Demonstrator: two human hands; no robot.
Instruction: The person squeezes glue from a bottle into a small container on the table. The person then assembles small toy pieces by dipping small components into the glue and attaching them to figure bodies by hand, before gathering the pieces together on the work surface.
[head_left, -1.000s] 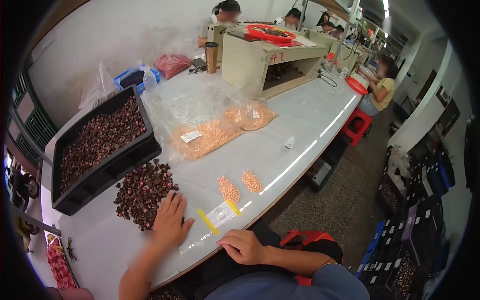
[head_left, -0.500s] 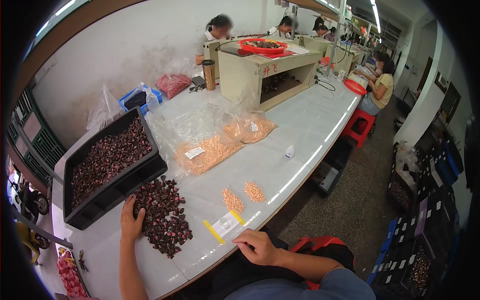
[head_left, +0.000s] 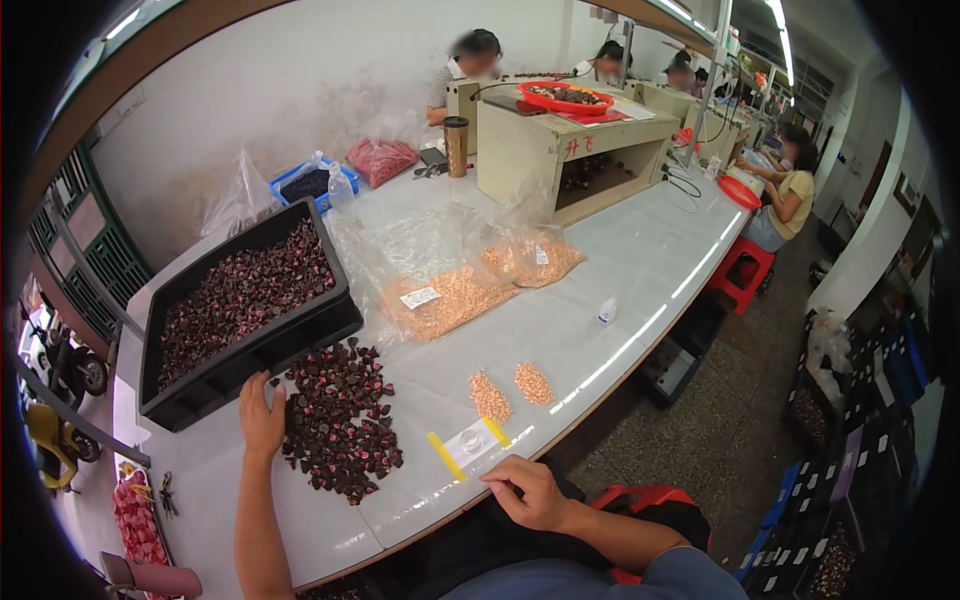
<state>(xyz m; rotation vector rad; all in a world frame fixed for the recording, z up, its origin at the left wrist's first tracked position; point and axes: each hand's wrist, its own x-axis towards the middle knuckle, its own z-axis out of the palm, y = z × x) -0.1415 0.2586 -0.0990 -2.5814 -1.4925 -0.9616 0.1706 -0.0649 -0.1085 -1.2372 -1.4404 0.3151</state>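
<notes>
My left hand (head_left: 262,418) lies on the table with its fingers stretched out, at the left edge of a loose pile of small dark brown and pink pieces (head_left: 340,420). Its fingertips are close to the near wall of a black plastic tray (head_left: 255,357) filled with the same kind of pieces. At the front table edge, my right hand (head_left: 530,493) is closed with curled fingers; whatever may be between them is hidden. Just beyond it is a white card (head_left: 463,452) with yellow strips at its ends and a small clear round piece (head_left: 470,440) on it.
Two small heaps of peach-coloured bits (head_left: 490,398) lie beyond the card. Farther back are clear bags of such bits (head_left: 450,300), a small white bottle (head_left: 607,311), a brown tumbler (head_left: 455,147) and a beige box stand (head_left: 570,150). Other people sit along the table.
The view has shifted, so the table appears farther right. My left hand has drawn slightly left, off the pile's edge. My right hand keeps its curled pose. A pink cylinder shows at lower left.
</notes>
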